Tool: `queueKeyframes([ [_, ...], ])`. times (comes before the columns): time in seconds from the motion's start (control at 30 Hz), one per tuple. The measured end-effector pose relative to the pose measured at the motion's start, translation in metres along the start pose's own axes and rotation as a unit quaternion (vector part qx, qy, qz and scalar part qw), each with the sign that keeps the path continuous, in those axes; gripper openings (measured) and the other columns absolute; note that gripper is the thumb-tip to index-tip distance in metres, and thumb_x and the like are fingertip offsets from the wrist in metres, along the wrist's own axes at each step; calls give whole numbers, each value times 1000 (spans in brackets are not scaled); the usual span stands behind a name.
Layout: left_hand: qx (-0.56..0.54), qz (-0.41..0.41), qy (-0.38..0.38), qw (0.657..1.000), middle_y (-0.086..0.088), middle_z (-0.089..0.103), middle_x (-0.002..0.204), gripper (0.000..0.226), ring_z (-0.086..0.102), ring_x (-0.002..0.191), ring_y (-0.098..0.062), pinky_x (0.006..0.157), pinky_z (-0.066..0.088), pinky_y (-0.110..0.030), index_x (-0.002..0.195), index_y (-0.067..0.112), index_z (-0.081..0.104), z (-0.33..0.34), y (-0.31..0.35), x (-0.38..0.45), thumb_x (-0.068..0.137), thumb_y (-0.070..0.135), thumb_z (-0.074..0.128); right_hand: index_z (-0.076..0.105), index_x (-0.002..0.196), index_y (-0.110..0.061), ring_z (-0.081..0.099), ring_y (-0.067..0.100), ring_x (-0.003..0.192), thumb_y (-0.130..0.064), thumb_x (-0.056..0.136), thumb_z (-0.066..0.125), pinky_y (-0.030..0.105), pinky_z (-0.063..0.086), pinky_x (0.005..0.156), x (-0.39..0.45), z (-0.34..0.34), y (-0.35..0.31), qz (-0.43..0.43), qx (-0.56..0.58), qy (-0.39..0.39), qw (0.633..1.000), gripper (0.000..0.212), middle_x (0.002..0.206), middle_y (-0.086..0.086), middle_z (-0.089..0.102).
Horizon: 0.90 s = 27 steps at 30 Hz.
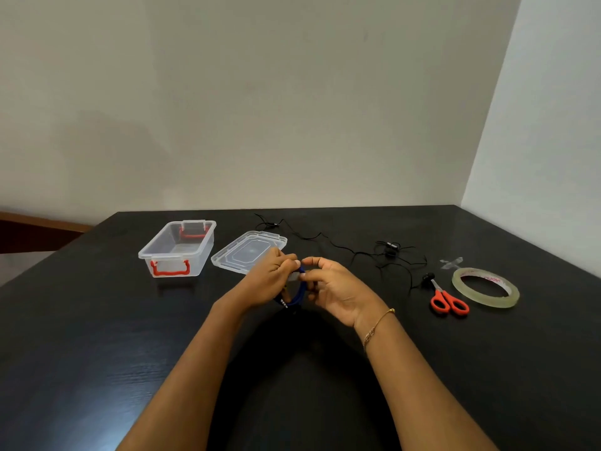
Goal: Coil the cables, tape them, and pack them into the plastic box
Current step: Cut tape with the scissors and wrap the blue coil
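On the dark surface (97,336), at the far left, a clear plastic box (177,249) with red latches is seen standing open and empty. Just to its right its lid (248,252) lies flat, apart from the box.

At the centre, above the surface, a coiled blue cable (297,296) is held between both hands. The left hand (270,278) is curled round the coil, and a short piece of tape (294,275) is pinched against it at the top. The right hand (335,289) is also closed on the coil, thumb and fingers pressing beside the tape.

Further right, a loose black cable (357,252) lies uncoiled toward the far edge. Near it are red-handled scissors (447,299), a roll of clear tape (484,288), and a spare cut strip (452,262) stuck to the surface.

Risks are judged as follows: if either grip is eased before the tape is wrapped fully round, the coil may spring open; the tape may fold onto itself or stick to the fingertips.
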State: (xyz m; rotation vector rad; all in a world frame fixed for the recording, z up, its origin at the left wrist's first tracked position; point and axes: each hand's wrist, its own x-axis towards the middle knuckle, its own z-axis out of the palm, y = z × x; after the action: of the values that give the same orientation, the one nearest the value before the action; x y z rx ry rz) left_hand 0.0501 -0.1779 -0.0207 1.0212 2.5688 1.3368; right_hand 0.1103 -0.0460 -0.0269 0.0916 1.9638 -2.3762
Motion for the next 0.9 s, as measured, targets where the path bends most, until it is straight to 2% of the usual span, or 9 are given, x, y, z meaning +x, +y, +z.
queueKeyframes([
  [0.1,-11,-2,-7,1000,-7,36,91,30,48,73,-13,61,49,-21,75,12,48,2,2,0,99,21,34,54,93,-16,45,7,59,-4,88,44,21,36,56,-2,-1,-3,24,38,-24,999,16,74,-1,52],
  [0.2,11,9,-7,1000,0,35,85,33,44,75,-11,61,45,-9,71,18,47,5,3,-1,100,19,30,54,85,-18,46,9,62,-15,88,53,23,36,58,-4,-2,-3,15,0,-47,999,4,71,-2,50],
  [0.3,1,3,-14,1000,1,35,84,32,40,77,-8,65,42,-13,70,18,46,5,1,-1,99,19,33,51,106,-15,58,16,76,-12,80,68,25,39,60,-1,-3,2,-6,-41,-47,998,31,89,4,63],
  [0.4,-11,-16,-5,1000,-2,36,85,30,40,79,-11,73,38,-22,72,15,46,5,-1,1,99,19,34,49,110,-14,64,18,81,-3,78,69,23,47,60,-2,-3,2,-23,-55,-40,997,40,93,6,65],
  [0.53,-10,-15,21,1000,-10,37,92,27,46,70,-7,57,41,-5,81,6,50,4,-1,2,99,17,33,54,103,-16,59,14,73,-6,82,66,24,44,60,-1,-4,3,-38,-61,13,997,26,87,2,66],
  [0.63,5,-5,44,999,-11,38,93,30,49,71,-6,57,43,-8,86,3,55,3,-3,2,99,17,33,58,92,-18,60,13,75,-10,89,57,27,45,67,1,-3,2,-32,-29,39,998,9,84,1,67],
  [0.7,7,-1,42,999,-9,39,92,31,47,73,-9,58,43,-9,86,3,57,2,-2,1,99,17,32,58,91,-18,60,14,76,-11,92,53,29,45,69,1,-3,1,-27,-29,60,997,9,83,2,68],
  [0.87,-14,12,29,999,0,37,84,32,53,67,8,60,41,-2,74,17,52,5,2,-2,99,17,31,58,89,-16,56,12,68,-10,91,55,25,42,62,2,-2,1,-22,-26,98,995,8,78,2,68],
  [0.9,-18,13,30,999,1,37,83,32,53,68,4,61,40,-1,74,17,51,5,3,-2,99,17,31,59,89,-16,55,12,67,-10,91,55,25,42,62,2,-1,1,-21,-28,99,994,7,77,2,67],
])
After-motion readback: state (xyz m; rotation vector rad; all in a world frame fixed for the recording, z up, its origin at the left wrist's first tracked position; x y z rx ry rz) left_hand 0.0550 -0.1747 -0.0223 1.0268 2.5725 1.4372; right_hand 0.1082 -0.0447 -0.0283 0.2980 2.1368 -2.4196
